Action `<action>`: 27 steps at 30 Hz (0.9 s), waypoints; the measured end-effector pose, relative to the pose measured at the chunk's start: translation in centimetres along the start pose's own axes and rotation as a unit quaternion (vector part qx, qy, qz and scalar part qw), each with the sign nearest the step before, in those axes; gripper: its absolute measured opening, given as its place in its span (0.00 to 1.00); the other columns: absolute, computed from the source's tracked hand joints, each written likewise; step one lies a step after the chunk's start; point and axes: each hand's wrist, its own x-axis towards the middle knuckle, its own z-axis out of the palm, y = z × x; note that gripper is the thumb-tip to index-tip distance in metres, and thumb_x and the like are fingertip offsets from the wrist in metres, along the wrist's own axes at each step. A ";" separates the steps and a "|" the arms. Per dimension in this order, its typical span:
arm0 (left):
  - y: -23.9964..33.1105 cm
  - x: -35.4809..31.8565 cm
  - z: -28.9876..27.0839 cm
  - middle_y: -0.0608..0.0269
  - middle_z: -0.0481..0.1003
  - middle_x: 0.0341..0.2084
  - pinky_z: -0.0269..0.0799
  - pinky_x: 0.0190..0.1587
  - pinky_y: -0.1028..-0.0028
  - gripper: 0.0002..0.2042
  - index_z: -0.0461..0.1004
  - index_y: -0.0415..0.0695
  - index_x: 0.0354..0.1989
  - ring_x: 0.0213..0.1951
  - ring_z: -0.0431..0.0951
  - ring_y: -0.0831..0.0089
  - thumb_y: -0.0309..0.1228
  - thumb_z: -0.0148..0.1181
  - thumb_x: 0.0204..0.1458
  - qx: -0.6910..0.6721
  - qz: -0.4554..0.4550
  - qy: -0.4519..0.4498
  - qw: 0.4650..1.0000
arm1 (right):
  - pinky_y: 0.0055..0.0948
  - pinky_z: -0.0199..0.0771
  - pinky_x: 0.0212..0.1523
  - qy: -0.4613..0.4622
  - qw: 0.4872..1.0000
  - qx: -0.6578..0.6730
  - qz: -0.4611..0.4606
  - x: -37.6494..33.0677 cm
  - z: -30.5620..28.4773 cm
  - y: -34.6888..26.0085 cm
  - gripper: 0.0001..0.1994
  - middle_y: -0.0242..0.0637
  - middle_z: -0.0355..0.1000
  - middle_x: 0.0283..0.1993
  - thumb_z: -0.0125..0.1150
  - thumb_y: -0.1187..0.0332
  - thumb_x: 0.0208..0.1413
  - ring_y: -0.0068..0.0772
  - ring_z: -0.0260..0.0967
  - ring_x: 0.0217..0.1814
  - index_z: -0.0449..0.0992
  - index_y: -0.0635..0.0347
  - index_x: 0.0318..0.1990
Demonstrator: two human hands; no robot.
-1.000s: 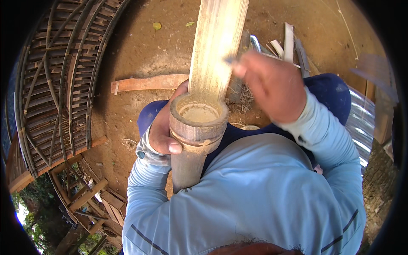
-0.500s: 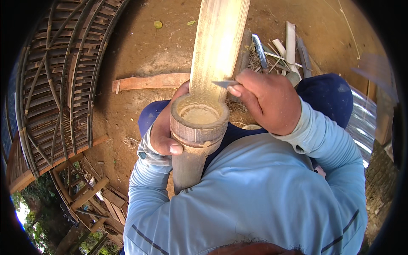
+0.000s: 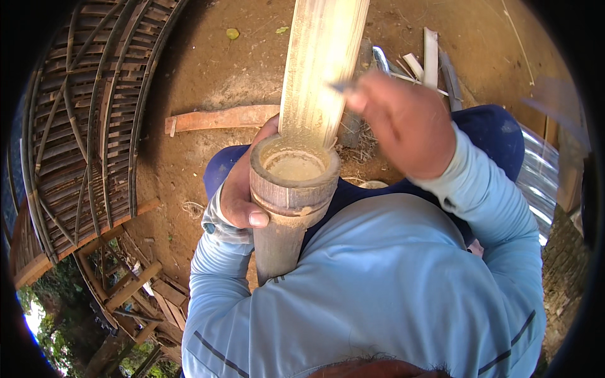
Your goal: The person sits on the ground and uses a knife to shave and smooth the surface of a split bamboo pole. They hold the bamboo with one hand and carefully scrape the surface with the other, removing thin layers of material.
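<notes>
My left hand (image 3: pixel 238 200) is wrapped round the side of a thick bamboo section (image 3: pixel 295 208), its thumb on the near side below the rim. The lower end rests against my shirt. Pale dust coats the round hollow at its top. From the far rim a long split bamboo face (image 3: pixel 322 63) runs away from me, pale and sunlit. My right hand (image 3: pixel 408 129), smeared by motion, grips a small knife (image 3: pixel 342 86) whose short pointed blade is over the right side of that face. The knife's handle is hidden in my fist.
A slatted bamboo rack (image 3: pixel 94 120) stands on the left. A flat brown strip of wood (image 3: pixel 220 118) lies on the dirt ground beyond my left knee. Bamboo offcuts (image 3: pixel 431 57) and a shiny blade (image 3: pixel 380 60) lie at far right. Corrugated metal (image 3: pixel 539 173) is beside my right knee.
My right hand and the knife have moved slightly right and away from me, the blade rising along the split bamboo. The left hand keeps its grip, with the bamboo almost unmoved.
</notes>
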 end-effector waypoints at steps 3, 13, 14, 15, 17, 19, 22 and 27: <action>-0.2 0.1 0.0 0.30 0.70 0.53 0.83 0.47 0.49 0.66 0.46 0.27 0.70 0.47 0.80 0.43 0.40 0.78 0.17 0.002 0.016 0.003 1.000 | 0.45 0.70 0.22 -0.031 0.999 0.040 0.002 -1.2 0.8 -1.2 0.07 0.42 0.70 0.21 0.55 0.61 0.66 0.50 0.73 0.22 0.73 0.51 0.40; 0.0 0.0 0.6 0.32 0.70 0.53 0.84 0.44 0.51 0.69 0.46 0.26 0.70 0.41 0.82 0.45 0.44 0.78 0.13 0.007 0.001 0.026 1.000 | 0.44 0.67 0.21 -0.042 0.996 0.080 -0.013 -2.0 1.4 -0.3 0.14 0.44 0.67 0.21 0.54 0.57 0.68 0.49 0.71 0.22 0.71 0.55 0.33; 0.0 0.0 0.6 0.32 0.70 0.53 0.84 0.44 0.52 0.69 0.46 0.27 0.70 0.40 0.82 0.45 0.43 0.78 0.13 0.004 0.001 0.025 1.000 | 0.44 0.67 0.21 -0.041 0.997 0.065 0.000 -1.6 1.0 -0.1 0.14 0.44 0.68 0.21 0.54 0.57 0.68 0.49 0.72 0.22 0.71 0.55 0.33; -0.1 0.0 0.6 0.32 0.70 0.53 0.84 0.43 0.52 0.69 0.46 0.27 0.70 0.40 0.82 0.44 0.43 0.78 0.13 0.001 -0.001 0.025 1.000 | 0.45 0.67 0.22 -0.040 0.998 0.050 0.014 -0.6 0.0 -0.2 0.14 0.44 0.68 0.21 0.54 0.57 0.68 0.49 0.72 0.22 0.71 0.55 0.33; -0.3 0.0 0.2 0.32 0.70 0.53 0.84 0.43 0.52 0.69 0.46 0.28 0.71 0.39 0.82 0.43 0.43 0.78 0.13 -0.010 -0.004 0.013 1.000 | 0.45 0.68 0.22 -0.039 0.998 0.037 0.029 -0.3 -0.3 -0.2 0.14 0.43 0.68 0.22 0.55 0.57 0.67 0.50 0.72 0.23 0.72 0.55 0.33; -0.1 -0.1 0.3 0.31 0.69 0.54 0.84 0.43 0.53 0.69 0.45 0.28 0.71 0.39 0.81 0.43 0.43 0.78 0.12 -0.012 -0.008 0.016 1.000 | 0.45 0.68 0.23 -0.035 0.998 0.035 0.025 -0.2 -0.2 -0.1 0.13 0.43 0.69 0.22 0.55 0.57 0.67 0.50 0.73 0.23 0.72 0.55 0.34; -0.1 -0.1 0.0 0.30 0.67 0.56 0.84 0.44 0.54 0.70 0.44 0.29 0.71 0.41 0.81 0.42 0.43 0.78 0.13 0.002 -0.011 0.008 1.000 | 0.45 0.69 0.23 -0.069 0.995 0.065 -0.014 -1.5 0.5 -0.2 0.12 0.42 0.70 0.22 0.54 0.58 0.67 0.50 0.73 0.24 0.72 0.54 0.34; 0.3 -0.1 -0.3 0.35 0.64 0.64 0.59 0.69 0.59 0.64 0.42 0.29 0.73 0.65 0.68 0.50 0.40 0.77 0.25 -0.050 -0.029 -0.076 0.995 | 0.41 0.66 0.26 -0.018 0.999 0.001 0.030 0.9 -2.1 0.4 0.14 0.47 0.64 0.22 0.50 0.60 0.70 0.53 0.66 0.24 0.73 0.61 0.37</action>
